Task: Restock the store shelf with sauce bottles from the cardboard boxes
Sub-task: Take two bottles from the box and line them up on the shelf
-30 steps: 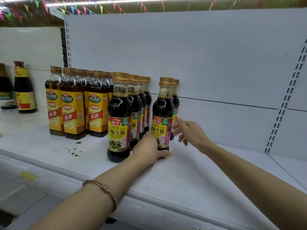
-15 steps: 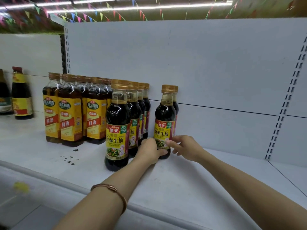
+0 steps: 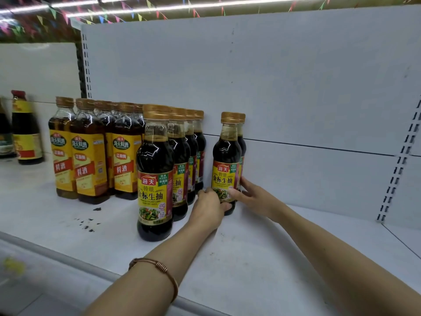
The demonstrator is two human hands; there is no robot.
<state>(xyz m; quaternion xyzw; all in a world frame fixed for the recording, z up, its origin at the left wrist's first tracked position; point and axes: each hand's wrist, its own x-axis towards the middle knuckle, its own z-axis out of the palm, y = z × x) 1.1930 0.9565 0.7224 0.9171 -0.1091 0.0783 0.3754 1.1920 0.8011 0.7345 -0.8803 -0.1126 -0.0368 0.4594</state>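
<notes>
A dark soy sauce bottle (image 3: pixel 226 156) with a gold cap and yellow label stands upright on the white shelf (image 3: pixel 262 252), with a second like it (image 3: pixel 242 142) close behind. My left hand (image 3: pixel 208 208) grips the front bottle's base from the left. My right hand (image 3: pixel 251 197) holds its lower label from the right, thumb across the front. To the left runs a row of the same soy sauce bottles (image 3: pixel 156 176) from front to back. No cardboard box is in view.
Yellow-labelled cooking wine bottles (image 3: pixel 91 153) stand in rows further left. Two other bottles (image 3: pixel 25 133) stand at the far left. Dark crumbs (image 3: pixel 87 222) lie on the shelf. The shelf's rounded front rail (image 3: pixel 68 261) runs below my arms. Bare shelf stretches to the right.
My right hand came from behind the front bottle to its lower label. Both hands slid that bottle back against the one behind it. My view moved closer.
</notes>
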